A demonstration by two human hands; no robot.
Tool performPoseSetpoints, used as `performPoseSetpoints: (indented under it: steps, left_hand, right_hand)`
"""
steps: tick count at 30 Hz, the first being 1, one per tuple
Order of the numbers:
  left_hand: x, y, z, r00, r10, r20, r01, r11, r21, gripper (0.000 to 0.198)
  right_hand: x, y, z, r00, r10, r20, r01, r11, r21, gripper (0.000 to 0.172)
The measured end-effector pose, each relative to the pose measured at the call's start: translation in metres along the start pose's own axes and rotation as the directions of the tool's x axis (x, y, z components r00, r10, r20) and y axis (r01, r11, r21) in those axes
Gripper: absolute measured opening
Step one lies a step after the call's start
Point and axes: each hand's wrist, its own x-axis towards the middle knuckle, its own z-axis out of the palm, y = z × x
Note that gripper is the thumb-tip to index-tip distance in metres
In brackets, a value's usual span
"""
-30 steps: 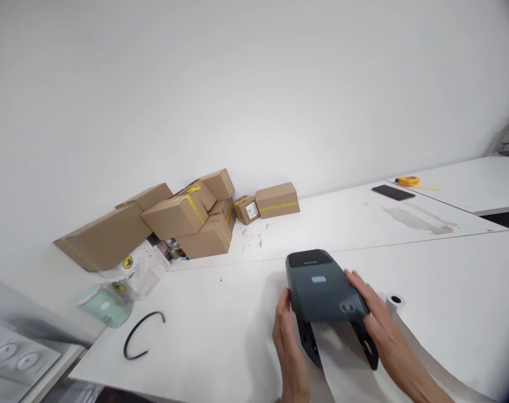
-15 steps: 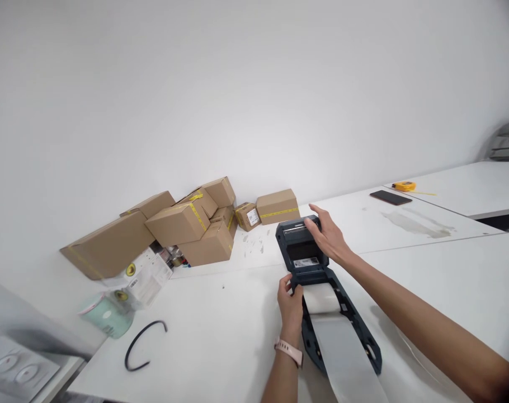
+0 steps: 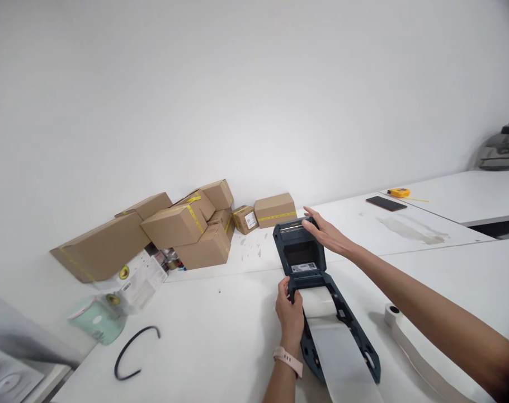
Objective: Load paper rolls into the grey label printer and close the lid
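Observation:
A dark blue-grey label printer (image 3: 359,334) lies on the white table with its lid (image 3: 300,246) swung up and tilted back. Inside the base sits a white paper roll (image 3: 319,302), and a wide strip of its paper (image 3: 342,358) runs toward me over the printer's front. My left hand (image 3: 290,313) is closed on the printer's left edge near the hinge, thumb inside by the roll. My right hand (image 3: 325,232) grips the lid's top right corner, with the thumb in front and fingers behind.
Right of the printer, partly behind my right forearm, is a second white roll (image 3: 391,314) with a trailing strip. A black curved cord (image 3: 121,354), mint container (image 3: 101,320) and stacked cardboard boxes (image 3: 208,246) occupy the left. Beyond are a phone (image 3: 386,203) and a yellow tape measure (image 3: 399,192).
The view has shifted slightly, and the second white roll has come into sight below my right forearm. Both hands keep their holds on the printer; the lid stays up.

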Motion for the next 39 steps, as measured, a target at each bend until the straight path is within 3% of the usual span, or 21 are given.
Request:
performPoseSetpoints:
  steps: [4, 5, 6, 8, 10, 11, 13, 15, 17, 20, 26, 31, 34, 37, 39]
  left_hand:
    - [-0.002, 0.001, -0.001, 1.000, -0.003, -0.006, 0.003, 1.000, -0.031, 0.038]
    - [-0.002, 0.001, -0.001, 1.000, -0.006, -0.008, 0.005, 0.999, -0.043, 0.037]
    - [-0.003, 0.001, -0.001, 1.000, -0.010, -0.009, 0.009, 0.998, -0.056, 0.037]
    - [-0.003, 0.001, -0.001, 1.000, -0.020, -0.010, 0.019, 0.996, -0.087, 0.037]
    - [-0.003, 0.001, -0.001, 0.999, -0.034, -0.012, 0.032, 0.992, -0.120, 0.039]
    - [-0.003, 0.000, -0.001, 0.999, -0.042, -0.013, 0.039, 0.990, -0.137, 0.040]
    - [-0.002, -0.003, -0.001, 0.998, -0.060, -0.015, 0.056, 0.984, -0.171, 0.042]
    - [-0.001, -0.007, 0.000, 0.996, -0.084, -0.016, 0.078, 0.975, -0.208, 0.044]
    - [0.001, -0.012, 0.001, 0.994, -0.112, -0.016, 0.104, 0.963, -0.249, 0.047]
    - [0.005, -0.019, 0.003, 0.987, -0.158, 0.000, 0.150, 0.937, -0.317, 0.055]
    - [0.007, -0.032, 0.005, 0.972, -0.232, 0.031, 0.225, 0.888, -0.400, 0.069]
    - [0.008, -0.032, 0.005, 0.971, -0.237, 0.011, 0.223, 0.895, -0.387, 0.059]
    - [0.007, -0.026, 0.004, 0.971, -0.237, 0.013, 0.226, 0.905, -0.362, 0.058]
    - [0.006, -0.020, 0.002, 0.976, -0.217, 0.026, 0.213, 0.916, -0.341, 0.057]
    - [0.004, -0.017, 0.001, 0.977, -0.209, 0.033, 0.208, 0.921, -0.329, 0.056]
  right_hand:
    - [-0.033, -0.006, -0.003, 0.959, -0.183, -0.214, 0.169, 0.982, -0.081, 0.048]
    - [-0.044, -0.005, -0.001, 0.950, -0.233, -0.208, 0.215, 0.971, -0.108, 0.040]
    - [-0.055, -0.002, 0.003, 0.955, -0.264, -0.133, 0.247, 0.960, -0.130, 0.034]
    - [-0.072, 0.006, 0.015, 0.957, -0.230, 0.177, 0.263, 0.946, -0.189, 0.031]
    - [-0.081, 0.016, 0.029, 0.871, -0.090, 0.483, 0.255, 0.923, -0.288, 0.032]
    - [-0.083, 0.020, 0.036, 0.820, -0.021, 0.572, 0.255, 0.908, -0.332, 0.035]
    - [-0.081, 0.026, 0.050, 0.742, 0.062, 0.667, 0.266, 0.887, -0.378, 0.049]
    - [-0.078, 0.030, 0.062, 0.697, 0.090, 0.712, 0.281, 0.879, -0.386, 0.065]
    - [-0.078, 0.032, 0.071, 0.668, 0.120, 0.735, 0.287, 0.869, -0.403, 0.074]
    - [-0.082, 0.033, 0.077, 0.656, 0.144, 0.741, 0.285, 0.862, -0.420, 0.073]
    - [-0.087, 0.024, 0.064, 0.665, 0.129, 0.735, 0.234, 0.899, -0.369, 0.073]
    - [-0.081, -0.003, 0.013, 0.619, 0.005, 0.785, 0.063, 0.996, -0.055, 0.068]
    - [-0.079, -0.005, -0.030, 0.673, -0.115, 0.731, -0.056, 0.977, 0.206, 0.073]
    - [-0.076, 0.015, -0.066, 0.803, -0.168, 0.572, -0.057, 0.933, 0.355, 0.075]
    - [-0.073, 0.037, -0.081, 0.885, -0.138, 0.444, -0.065, 0.909, 0.411, 0.068]
